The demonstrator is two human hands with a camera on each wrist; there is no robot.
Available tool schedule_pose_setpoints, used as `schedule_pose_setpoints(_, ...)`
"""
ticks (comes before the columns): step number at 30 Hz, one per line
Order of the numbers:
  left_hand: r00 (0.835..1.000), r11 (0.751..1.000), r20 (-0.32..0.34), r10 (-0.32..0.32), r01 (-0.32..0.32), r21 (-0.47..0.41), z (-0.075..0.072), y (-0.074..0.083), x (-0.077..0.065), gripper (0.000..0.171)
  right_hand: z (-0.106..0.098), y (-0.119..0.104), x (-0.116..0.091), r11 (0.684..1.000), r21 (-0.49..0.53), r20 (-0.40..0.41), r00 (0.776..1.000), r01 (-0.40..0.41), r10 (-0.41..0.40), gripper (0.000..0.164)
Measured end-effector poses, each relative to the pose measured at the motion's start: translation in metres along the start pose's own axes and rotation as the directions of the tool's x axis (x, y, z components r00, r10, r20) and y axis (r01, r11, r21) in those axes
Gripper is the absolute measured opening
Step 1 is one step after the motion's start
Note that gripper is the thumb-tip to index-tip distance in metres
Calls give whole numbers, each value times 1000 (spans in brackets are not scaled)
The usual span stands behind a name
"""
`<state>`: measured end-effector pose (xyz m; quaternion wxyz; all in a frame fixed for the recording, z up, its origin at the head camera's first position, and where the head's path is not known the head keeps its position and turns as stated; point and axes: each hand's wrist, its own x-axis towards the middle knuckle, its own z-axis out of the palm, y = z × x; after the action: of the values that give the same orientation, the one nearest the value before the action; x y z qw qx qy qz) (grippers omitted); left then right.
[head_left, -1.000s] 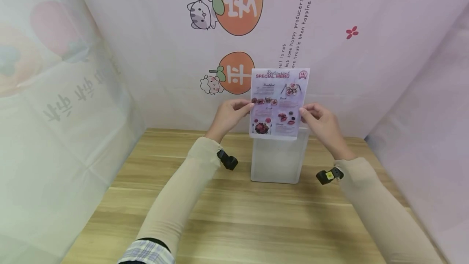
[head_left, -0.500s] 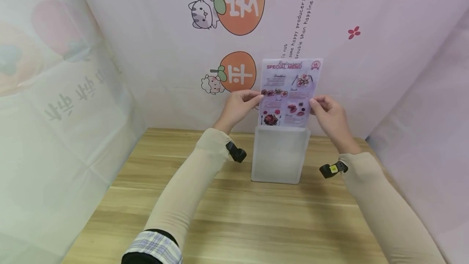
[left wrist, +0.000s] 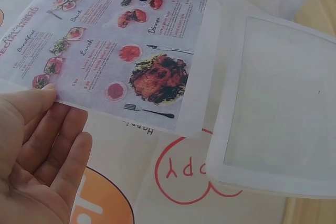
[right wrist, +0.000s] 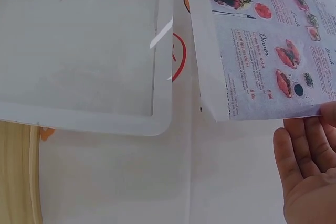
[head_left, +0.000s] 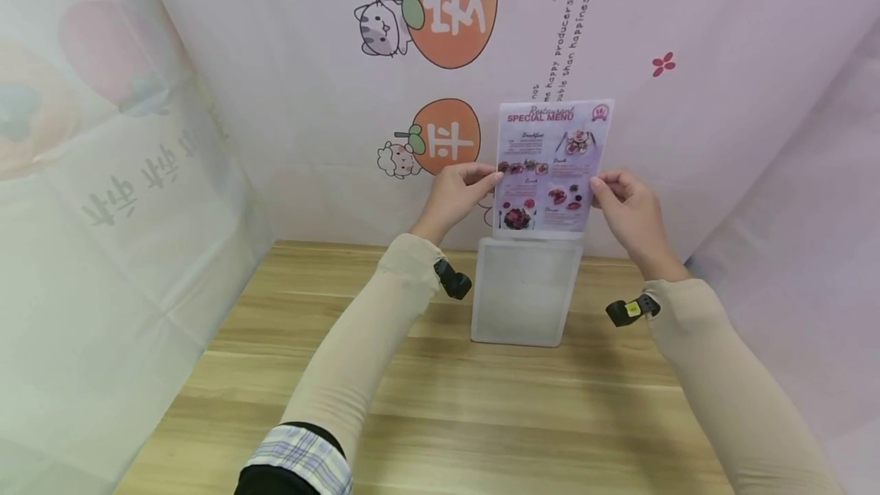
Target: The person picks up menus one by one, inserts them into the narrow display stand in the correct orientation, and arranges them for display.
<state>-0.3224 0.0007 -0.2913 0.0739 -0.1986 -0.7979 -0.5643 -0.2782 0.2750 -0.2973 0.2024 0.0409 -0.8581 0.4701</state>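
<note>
A printed menu sheet [head_left: 550,182] is held upright between two hands in the head view. My left hand [head_left: 459,193] pinches its left edge between thumb and fingers. On the opposite edge my right hand [head_left: 629,208] pinches it the same way. Below the sheet stands a pale, translucent sign holder [head_left: 525,292] with a white rounded frame. Both wrist views show a gap between the menu's white bottom margin [left wrist: 207,72] and the top of the holder [right wrist: 164,66]. The left wrist view shows the left hand's lower fingers [left wrist: 63,140] extended behind the sheet.
The holder stands on a wood-grain table [head_left: 426,403] near its back edge. A white printed cloth [head_left: 302,98] with orange fruit and cartoon animals hangs behind, and more cloth [head_left: 791,197] encloses the sides. Small black cameras [head_left: 454,279] are strapped to both wrists.
Both hands have lifted the menu up and to the right. It overlapped the holder's upper part a second ago; now its bottom edge is above the holder's top. The holder has stayed put.
</note>
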Motion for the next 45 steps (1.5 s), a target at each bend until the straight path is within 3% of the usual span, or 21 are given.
schedule_pose_setpoints(11, 1000, 1000, -2, 21, -21, 11, 3, -4, -1, 29, -1, 4, 0, 1000, -1, 14, 1000, 19, -19, 46)
schedule_pose_setpoints(32, 999, 999, 15, -34, 34, -1, 7, -6, 0, 29, -5, 5, 0, 999, -6, 49, 998, -34, 34, 49)
schedule_pose_setpoints(45, 1000, 1000, 16, -20, 20, 10, 8, -4, 1, 31, -6, 6, 5, 1000, -4, 34, 999, -15, 15, 48)
